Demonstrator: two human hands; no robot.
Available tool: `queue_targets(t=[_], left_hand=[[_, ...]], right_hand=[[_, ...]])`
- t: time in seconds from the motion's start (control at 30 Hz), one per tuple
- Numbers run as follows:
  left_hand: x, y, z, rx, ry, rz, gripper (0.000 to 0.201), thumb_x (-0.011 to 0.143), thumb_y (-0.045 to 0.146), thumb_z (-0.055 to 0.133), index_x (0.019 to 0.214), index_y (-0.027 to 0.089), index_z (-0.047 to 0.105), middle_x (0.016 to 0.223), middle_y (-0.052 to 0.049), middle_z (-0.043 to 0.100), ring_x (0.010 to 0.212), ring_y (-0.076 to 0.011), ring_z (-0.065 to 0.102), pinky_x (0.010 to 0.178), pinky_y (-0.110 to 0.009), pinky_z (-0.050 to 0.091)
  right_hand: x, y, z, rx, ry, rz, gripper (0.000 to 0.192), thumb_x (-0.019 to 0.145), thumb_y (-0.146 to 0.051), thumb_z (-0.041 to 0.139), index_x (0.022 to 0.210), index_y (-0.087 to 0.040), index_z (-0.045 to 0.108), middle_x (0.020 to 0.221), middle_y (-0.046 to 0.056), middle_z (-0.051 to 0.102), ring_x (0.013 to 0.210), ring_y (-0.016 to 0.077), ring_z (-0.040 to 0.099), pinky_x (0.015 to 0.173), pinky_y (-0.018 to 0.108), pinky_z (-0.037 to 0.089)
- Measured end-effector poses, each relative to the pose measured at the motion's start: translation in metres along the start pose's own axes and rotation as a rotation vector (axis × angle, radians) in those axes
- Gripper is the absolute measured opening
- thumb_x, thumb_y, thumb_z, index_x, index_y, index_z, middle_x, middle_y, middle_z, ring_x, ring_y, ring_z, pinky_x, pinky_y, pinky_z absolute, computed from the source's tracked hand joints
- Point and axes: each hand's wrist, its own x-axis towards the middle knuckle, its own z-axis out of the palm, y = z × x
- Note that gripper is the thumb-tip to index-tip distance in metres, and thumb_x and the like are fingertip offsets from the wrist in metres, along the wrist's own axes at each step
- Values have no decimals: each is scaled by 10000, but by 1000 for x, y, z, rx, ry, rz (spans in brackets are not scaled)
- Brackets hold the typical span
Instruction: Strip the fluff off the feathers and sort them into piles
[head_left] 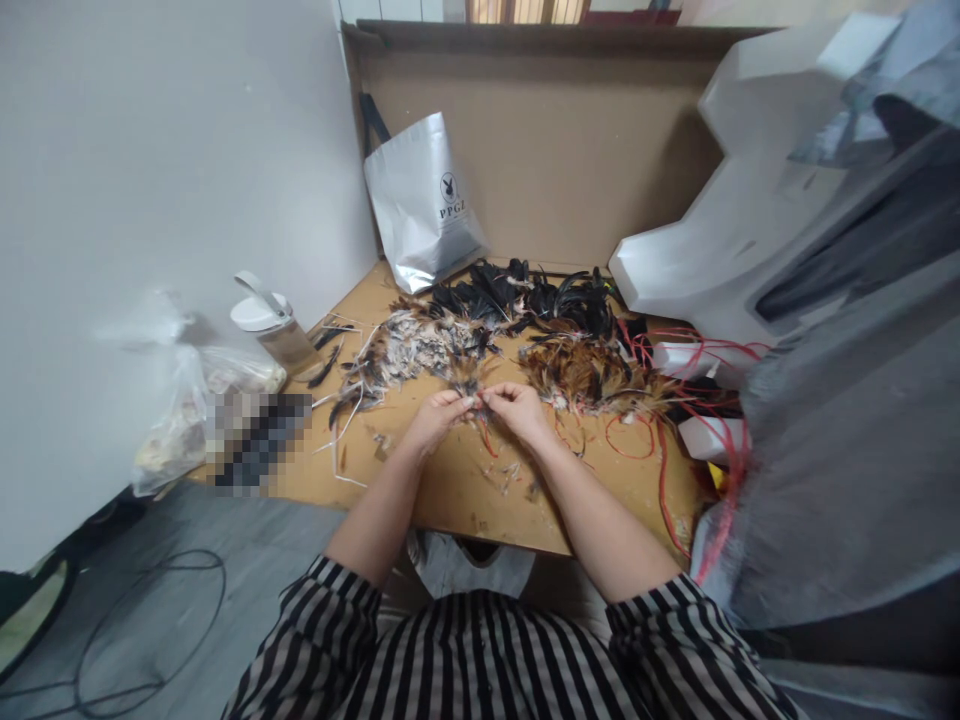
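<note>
My left hand [439,415] and my right hand [519,408] meet over the middle of the table, fingertips pinched together. Between them is a small bunch of brown and dark feathers [466,370], tips pointing away from me. A short end of red string [488,442] hangs below the fingers; how it goes round the quills is too small to make out. Just beyond lie pale, fluffy feathers [420,342] on the left and black feathers [566,300] at the back. A pile of brown feathers [592,375] is right of my right hand.
On the left stand a lidded drink bottle [281,335] and a plastic bag [184,420]. A silver bag [420,205] leans at the back against a cardboard panel [570,150]. Red cords [664,490] trail over the right side, near white foam pieces [675,260] and grey cloth [855,430].
</note>
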Motion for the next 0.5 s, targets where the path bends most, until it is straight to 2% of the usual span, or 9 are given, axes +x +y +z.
queue_targets(t=[0.23,0.5], left_hand=[[3,-2,-1,115,29,36,181,564,277,691,628,116,640,641,-35,633,601,-106,540,644,-236,418],[4,-7,-1,87,33,51,180,580,279,681,634,113,638,651,-38,638,612,-112,549,660,-244,419]], right_hand=[[0,2,1,-136,29,-76,133,612,-245,555,652,-135,618,600,24,612,501,99,499,524,221,394],[-1,-2,4,-52,49,16,122,574,-251,575,619,-140,596,556,2,589,467,79,465,488,205,364]])
